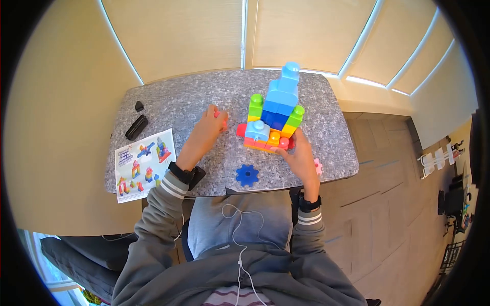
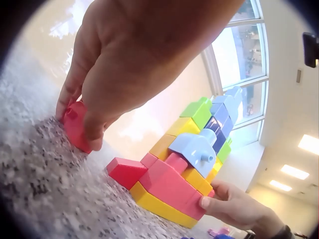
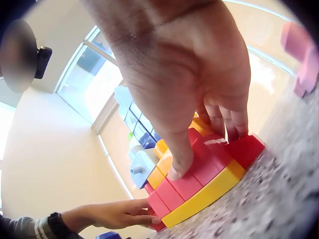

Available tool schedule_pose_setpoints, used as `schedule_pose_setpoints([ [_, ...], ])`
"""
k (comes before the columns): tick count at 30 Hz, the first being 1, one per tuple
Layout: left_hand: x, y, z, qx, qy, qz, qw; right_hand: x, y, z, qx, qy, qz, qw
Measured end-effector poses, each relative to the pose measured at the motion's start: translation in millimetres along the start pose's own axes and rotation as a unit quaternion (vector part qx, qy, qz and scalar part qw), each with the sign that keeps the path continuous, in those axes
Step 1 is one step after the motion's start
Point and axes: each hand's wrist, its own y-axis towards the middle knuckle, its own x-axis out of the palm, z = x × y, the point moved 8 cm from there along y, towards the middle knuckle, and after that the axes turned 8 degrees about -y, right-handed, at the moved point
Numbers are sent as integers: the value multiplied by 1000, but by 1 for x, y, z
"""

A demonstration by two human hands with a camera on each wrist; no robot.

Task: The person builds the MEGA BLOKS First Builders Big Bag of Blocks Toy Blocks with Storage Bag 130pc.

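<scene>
A tower of toy building blocks (image 1: 280, 99) stands on the right half of the table. It has a yellow and red base, orange, green and dark blue blocks, and light blue ones on top. My right hand (image 1: 302, 159) grips its base from the near right side, thumb on the red front face (image 3: 199, 172) and fingers behind. To the left of the tower, my left hand (image 1: 201, 135) pinches a red block (image 2: 75, 124) between thumb and fingers, low over the tabletop. Part of that block is hidden by the hand. A red block (image 2: 127, 171) juts from the tower's left side.
A blue gear (image 1: 247, 175) lies near the front edge of the grey speckled table (image 1: 219, 158). A pink gear (image 1: 318, 166) is beside my right wrist. The left side holds a printed picture sheet (image 1: 130, 166), a black case (image 1: 137, 127) and a small black object (image 1: 139, 106).
</scene>
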Motion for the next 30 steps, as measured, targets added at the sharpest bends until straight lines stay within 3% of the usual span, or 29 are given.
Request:
schedule_pose_setpoints([
  [4,-10,-22,-7,35,8,-31,999,23,0,-20,-1,2,-23,1000],
  [6,-33,-33,1,-46,-72,-19,996,38,-4,-20,-14,7,-26,1000],
  [7,-41,-38,12,-44,-72,-20,996,44,-6,-21,-25,13,-27,999],
  [9,-82,-55,29,-112,-63,163,978,46,-10,-27,22,47,-72,996],
  [11,-101,-67,67,-108,-101,198,969,21,-18,-55,-62,-68,88,992],
  [12,-109,-75,84,-109,-140,238,955,15,-21,-64,-62,-71,87,992],
  [15,-104,-86,135,-62,-165,207,962,-5,-30,-101,-116,-57,109,986],
  [17,-85,-87,153,-49,-181,191,963,-18,-41,-121,-159,-41,204,965],
  [20,-60,-82,169,-28,-213,167,962,-8,-50,-125,-224,-76,150,960],
  [24,-46,-78,167,-51,-267,152,950,1,-47,-108,-196,-35,135,971],
  [26,-46,-78,158,-71,-295,139,943,-3,-41,-100,-128,-30,160,978],
  [28,-60,-79,158,-15,-149,195,969,5,-38,-87,-91,27,180,979],
  [30,-62,-80,150,-22,-106,192,975,14,-37,-78,-55,84,200,975],
])
